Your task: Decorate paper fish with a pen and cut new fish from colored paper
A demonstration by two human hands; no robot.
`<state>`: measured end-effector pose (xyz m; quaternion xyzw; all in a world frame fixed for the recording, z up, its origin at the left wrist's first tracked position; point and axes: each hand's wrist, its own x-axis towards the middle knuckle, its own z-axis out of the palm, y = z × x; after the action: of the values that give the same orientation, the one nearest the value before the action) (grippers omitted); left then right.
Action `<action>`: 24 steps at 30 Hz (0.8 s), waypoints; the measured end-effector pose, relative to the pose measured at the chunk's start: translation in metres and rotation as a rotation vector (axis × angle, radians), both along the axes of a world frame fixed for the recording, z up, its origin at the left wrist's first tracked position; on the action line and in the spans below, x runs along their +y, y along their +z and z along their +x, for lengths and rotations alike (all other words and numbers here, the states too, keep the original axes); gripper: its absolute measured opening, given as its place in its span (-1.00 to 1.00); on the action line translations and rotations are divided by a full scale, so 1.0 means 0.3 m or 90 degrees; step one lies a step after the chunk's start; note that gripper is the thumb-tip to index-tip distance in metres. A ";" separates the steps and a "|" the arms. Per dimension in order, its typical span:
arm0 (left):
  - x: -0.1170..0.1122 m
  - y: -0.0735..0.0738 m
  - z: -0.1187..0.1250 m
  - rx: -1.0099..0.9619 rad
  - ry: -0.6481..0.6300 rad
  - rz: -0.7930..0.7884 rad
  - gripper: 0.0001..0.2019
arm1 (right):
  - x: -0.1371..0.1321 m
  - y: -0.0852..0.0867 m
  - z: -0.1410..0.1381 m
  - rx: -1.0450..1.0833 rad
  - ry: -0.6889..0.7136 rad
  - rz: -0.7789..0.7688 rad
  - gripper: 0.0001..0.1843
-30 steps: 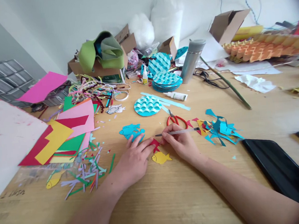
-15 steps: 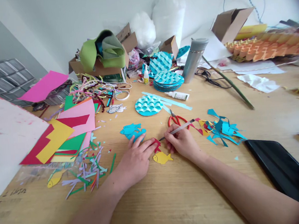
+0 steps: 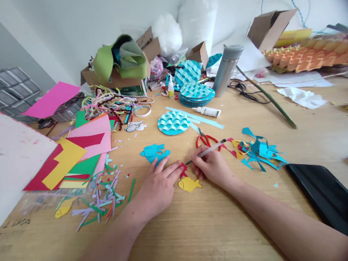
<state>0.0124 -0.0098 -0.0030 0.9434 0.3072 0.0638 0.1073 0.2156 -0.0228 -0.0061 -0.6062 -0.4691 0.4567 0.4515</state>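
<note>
My left hand [image 3: 160, 182] lies flat with fingers outstretched, its fingertips on a small red paper fish [image 3: 183, 170] that they partly cover. In my right hand [image 3: 212, 165] is a slim pen [image 3: 208, 151], pinched between thumb and fingers, its tip at the red fish's right edge. Just below the red piece rests a yellow paper fish [image 3: 189, 184] with a drawn eye and lines. Blue paper fish [image 3: 153, 150] lie beyond my left fingers, partly overlapped. Red-handled scissors [image 3: 207, 139] sit right behind my right hand.
Blue paper scraps [image 3: 262, 151] and a black phone [image 3: 326, 198] lie to the right. Coloured paper sheets [image 3: 92, 141] and thin paper strips [image 3: 104, 201] are on the left. Farther back stand a wavy blue disc [image 3: 173, 123], a glue tube [image 3: 207, 111] and a grey flask [image 3: 228, 71].
Hardly anything differs. The whole view has shifted very slightly, while both hands, the pen and the paper fish keep their places.
</note>
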 end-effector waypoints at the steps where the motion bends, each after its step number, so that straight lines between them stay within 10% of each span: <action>1: 0.000 0.000 0.000 0.000 0.001 0.001 -0.41 | 0.000 -0.001 0.000 0.000 0.001 0.001 -0.80; 24: 0.001 -0.003 0.000 0.005 -0.001 0.003 -0.41 | -0.004 -0.006 0.000 -0.011 0.002 0.004 -0.82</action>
<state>0.0124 -0.0095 -0.0038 0.9440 0.3070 0.0611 0.1043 0.2155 -0.0241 -0.0078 -0.6080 -0.4754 0.4509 0.4484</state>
